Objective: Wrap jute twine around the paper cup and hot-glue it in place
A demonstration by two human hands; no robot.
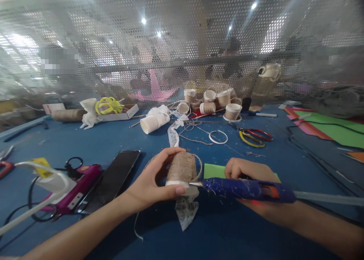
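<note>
My left hand (153,180) grips a small paper cup wrapped in brown twine (182,168), thumb near its white rim and fingers at the other end. A twine loop stands out from the cup's right side. White lace ribbon (186,212) hangs below the rim. In my right hand (250,170) is a blue hot glue gun (236,188), its fingers wrapped round the grip. The metal nozzle points left and meets the cup near the white rim; whether it touches, I cannot tell. A clear glue stick (327,197) sticks out of the gun's back.
Several twine-wrapped cups (224,96) stand at the back by a perforated screen (176,32). Stacked paper cups (150,124), scissors (253,136) and a white ring (218,137) lie mid-table. A phone (122,172) and purple power strip (76,191) are left; coloured sheets (332,127) lie right.
</note>
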